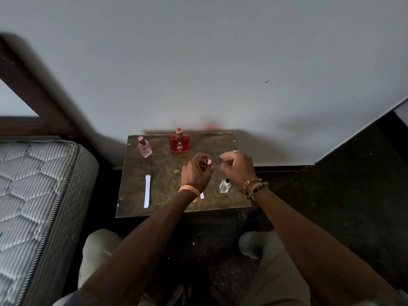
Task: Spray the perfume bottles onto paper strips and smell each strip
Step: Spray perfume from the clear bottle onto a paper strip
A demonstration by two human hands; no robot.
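The left hand (196,173) has its grip curled round a small bottle (208,162), upright above mid-bench (167,202). The right hand (239,168) hovers at the bottle's three o'clock, fingers curled; I cannot tell whether it pinches anything. The free strip (147,191) lies at the bottle's eight o'clock, running twelve-to-six, nearer the left hand.

1 head-worn view, looking forward and down, near small table (176,173), wall beyond
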